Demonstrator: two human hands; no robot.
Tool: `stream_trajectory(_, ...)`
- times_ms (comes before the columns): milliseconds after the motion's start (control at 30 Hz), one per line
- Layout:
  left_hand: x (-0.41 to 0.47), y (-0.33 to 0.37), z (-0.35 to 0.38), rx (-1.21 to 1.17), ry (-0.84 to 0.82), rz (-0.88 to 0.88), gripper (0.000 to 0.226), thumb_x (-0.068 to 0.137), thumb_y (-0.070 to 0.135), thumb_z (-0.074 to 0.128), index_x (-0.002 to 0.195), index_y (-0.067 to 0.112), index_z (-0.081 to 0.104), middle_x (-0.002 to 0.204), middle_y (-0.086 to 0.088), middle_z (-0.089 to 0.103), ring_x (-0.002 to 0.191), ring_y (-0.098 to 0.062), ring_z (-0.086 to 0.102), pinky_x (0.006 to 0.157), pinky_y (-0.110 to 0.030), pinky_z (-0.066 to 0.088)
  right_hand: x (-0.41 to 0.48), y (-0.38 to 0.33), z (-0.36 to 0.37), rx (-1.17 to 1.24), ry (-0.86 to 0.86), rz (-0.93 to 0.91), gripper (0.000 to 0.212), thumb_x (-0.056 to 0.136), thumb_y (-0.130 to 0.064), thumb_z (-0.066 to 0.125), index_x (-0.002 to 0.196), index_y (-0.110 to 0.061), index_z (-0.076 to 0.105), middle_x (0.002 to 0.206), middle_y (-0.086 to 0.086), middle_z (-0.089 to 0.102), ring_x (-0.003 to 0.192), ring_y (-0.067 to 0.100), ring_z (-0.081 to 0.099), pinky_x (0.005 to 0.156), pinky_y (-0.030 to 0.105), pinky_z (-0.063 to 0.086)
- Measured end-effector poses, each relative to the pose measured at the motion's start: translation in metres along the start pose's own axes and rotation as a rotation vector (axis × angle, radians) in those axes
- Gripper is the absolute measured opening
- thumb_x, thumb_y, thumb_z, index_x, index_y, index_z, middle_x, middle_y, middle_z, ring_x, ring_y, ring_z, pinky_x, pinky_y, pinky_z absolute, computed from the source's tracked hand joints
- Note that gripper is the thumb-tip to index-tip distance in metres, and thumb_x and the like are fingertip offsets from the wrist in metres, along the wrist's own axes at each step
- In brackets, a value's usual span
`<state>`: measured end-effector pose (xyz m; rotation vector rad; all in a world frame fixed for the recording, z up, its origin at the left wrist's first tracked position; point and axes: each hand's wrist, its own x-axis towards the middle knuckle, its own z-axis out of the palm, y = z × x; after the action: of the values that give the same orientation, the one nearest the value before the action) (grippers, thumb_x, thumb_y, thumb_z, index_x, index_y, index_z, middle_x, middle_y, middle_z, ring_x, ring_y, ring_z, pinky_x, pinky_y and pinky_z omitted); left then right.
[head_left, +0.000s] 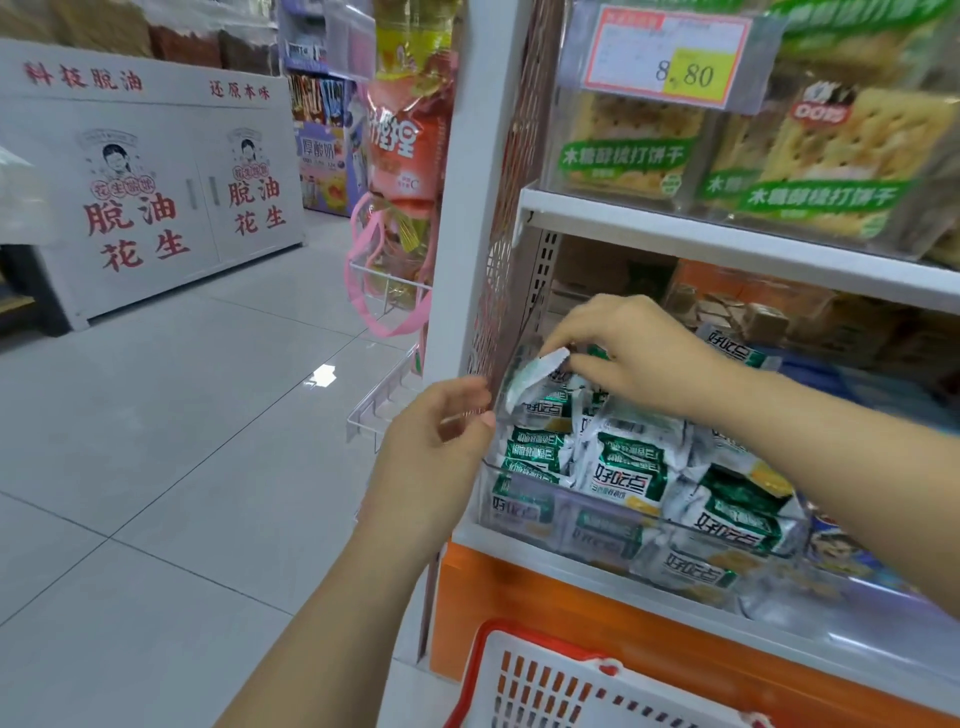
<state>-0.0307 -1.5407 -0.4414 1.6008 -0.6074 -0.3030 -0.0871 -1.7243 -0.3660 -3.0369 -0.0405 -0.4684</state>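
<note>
A clear plastic bin (519, 525) on a shop shelf holds several small green and white snack packets (631, 470). My right hand (628, 353) reaches into the back left of the bin and pinches the crimped end of one packet (535, 374), lifting it above the pile. My left hand (441, 441) hovers at the bin's left corner with fingers loosely curled; whether it touches the bin's edge I cannot tell. It holds no packet.
A red and white shopping basket (550, 686) sits below, in front of the orange shelf base. The shelf above carries cracker packs (826, 156) and a price tag (667, 57). Hanging snack bags (405, 145) and a wire rack stand left; tiled floor beyond.
</note>
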Motion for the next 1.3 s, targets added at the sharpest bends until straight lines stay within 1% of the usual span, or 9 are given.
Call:
stream_trajectory(133, -0.011, 0.014, 0.003, 0.083, -0.133, 0.141, 0.042, 0.085, 0.029, 0.068, 0.123, 0.039, 0.054, 0.109, 0.031, 0.057, 0.101, 0.013, 0.053, 0.084, -0.009, 0.043, -0.034, -0.033, -0.016, 0.146, 0.011, 0.031, 0.017, 0.088, -0.016, 0.065, 0.103, -0.022, 0.071, 0.088, -0.017, 0.061, 0.084, -0.002, 0.052, 0.076, 0.003, 0.035)
stream_trajectory(233, -0.016, 0.017, 0.004, 0.103, -0.21, 0.155, 0.03, 0.086, 0.026, 0.068, 0.115, 0.031, 0.063, 0.093, 0.017, 0.068, 0.071, 0.011, 0.059, 0.06, -0.007, 0.044, -0.048, -0.046, -0.02, 0.316, 0.024, 0.171, 0.016, 0.086, -0.021, 0.067, 0.1, -0.028, 0.07, 0.09, -0.018, 0.067, 0.087, -0.006, 0.059, 0.077, 0.007, 0.043)
stream_trajectory(300, -0.019, 0.019, 0.004, 0.045, -0.242, 0.126, 0.023, 0.087, 0.024, 0.066, 0.11, 0.026, 0.068, 0.083, 0.011, 0.07, 0.061, 0.009, 0.058, 0.054, -0.006, 0.041, -0.055, -0.051, -0.022, 0.47, 0.065, 0.292, 0.019, 0.082, -0.025, 0.07, 0.099, -0.032, 0.068, 0.088, -0.015, 0.069, 0.084, -0.005, 0.063, 0.076, 0.011, 0.049)
stream_trajectory(433, -0.017, 0.018, 0.001, -0.161, -0.301, -0.02, 0.023, 0.087, 0.028, 0.063, 0.107, 0.019, 0.07, 0.096, 0.002, 0.075, 0.093, -0.013, 0.069, 0.084, -0.027, 0.056, -0.068, -0.054, -0.026, 0.648, 0.022, 0.44, 0.048, 0.062, -0.045, 0.072, 0.107, -0.035, 0.062, 0.092, -0.017, 0.067, 0.08, -0.004, 0.065, 0.076, 0.015, 0.053)
stream_trajectory(567, -0.017, 0.017, 0.001, -0.437, -0.318, -0.192, 0.047, 0.072, 0.033, 0.066, 0.114, 0.012, 0.064, 0.103, -0.005, 0.074, 0.097, -0.019, 0.07, 0.082, -0.025, 0.057, -0.073, -0.055, -0.029, 0.799, 0.034, 0.54, 0.027, 0.074, -0.014, 0.077, 0.099, -0.019, 0.068, 0.09, -0.005, 0.073, 0.076, 0.008, 0.071, 0.073, 0.018, 0.056)
stream_trajectory(800, -0.021, 0.023, 0.004, -0.615, -0.293, -0.329, 0.043, 0.071, 0.031, 0.064, 0.111, 0.016, 0.062, 0.095, -0.002, 0.075, 0.084, -0.011, 0.072, 0.078, -0.025, 0.05, -0.073, -0.061, -0.016, 1.09, 0.268, 0.647, 0.015, 0.069, -0.006, 0.077, 0.078, -0.012, 0.066, 0.07, 0.001, 0.066, 0.065, 0.013, 0.065, 0.064, 0.02, 0.054)
stream_trajectory(967, -0.022, 0.024, 0.006, -0.689, -0.299, -0.385, 0.04, 0.072, 0.029, 0.066, 0.11, 0.016, 0.064, 0.098, -0.003, 0.075, 0.085, -0.012, 0.072, 0.081, -0.029, 0.052, -0.07, -0.059, -0.013, 1.173, 0.314, 0.677, 0.02, 0.072, -0.003, 0.074, 0.087, -0.01, 0.062, 0.068, 0.007, 0.061, 0.067, 0.016, 0.062, 0.061, 0.02, 0.052)
stream_trajectory(1100, -0.019, 0.025, 0.005, -0.731, -0.286, -0.447, 0.04, 0.069, 0.023, 0.069, 0.107, 0.011, 0.063, 0.096, -0.008, 0.075, 0.082, -0.015, 0.072, 0.076, -0.03, 0.06, -0.069, -0.053, -0.01, 1.168, 0.343, 0.714, 0.03, 0.079, -0.008, 0.07, 0.106, -0.011, 0.058, 0.073, 0.01, 0.062, 0.07, 0.019, 0.062, 0.069, 0.03, 0.053)
stream_trajectory(1300, -0.019, 0.021, 0.009, -0.774, -0.169, -0.569, 0.028, 0.083, 0.018, 0.068, 0.109, 0.009, 0.065, 0.109, -0.015, 0.071, 0.074, -0.016, 0.072, 0.068, -0.026, 0.06, -0.079, -0.067, 0.0, 1.327, 0.133, 0.717, 0.051, 0.078, -0.006, 0.068, 0.122, -0.016, 0.045, 0.072, 0.01, 0.064, 0.061, 0.016, 0.062, 0.064, 0.026, 0.055)
